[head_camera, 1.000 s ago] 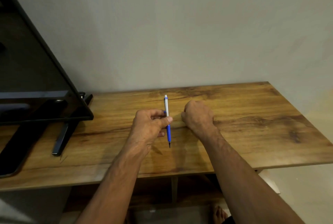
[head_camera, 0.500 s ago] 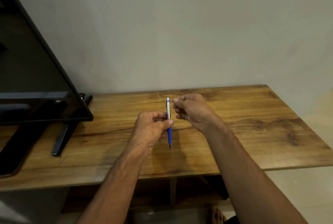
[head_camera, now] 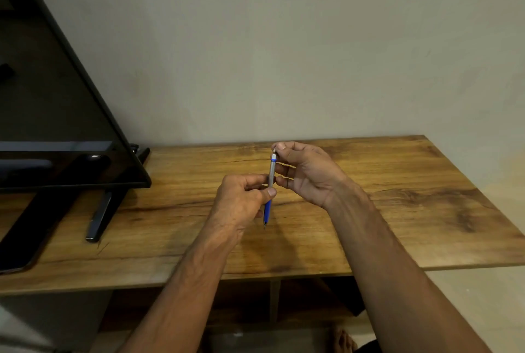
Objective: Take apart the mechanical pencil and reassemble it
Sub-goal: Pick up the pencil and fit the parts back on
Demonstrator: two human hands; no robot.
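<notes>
My left hand (head_camera: 241,202) gripped the pencil (head_camera: 272,173) mid-barrel, tip down, and my right hand (head_camera: 309,173) pinched its top end.

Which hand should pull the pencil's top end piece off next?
Right hand: its fingertips pinch the top end of the mechanical pencil. The left hand grips the barrel lower down, so it likely serves better as the anchor.

1 mech. pencil (head_camera: 272,171), 2 hands (L (head_camera: 239,204), R (head_camera: 312,174)), 1 table (head_camera: 403,210), 1 TV (head_camera: 56,102)
</notes>
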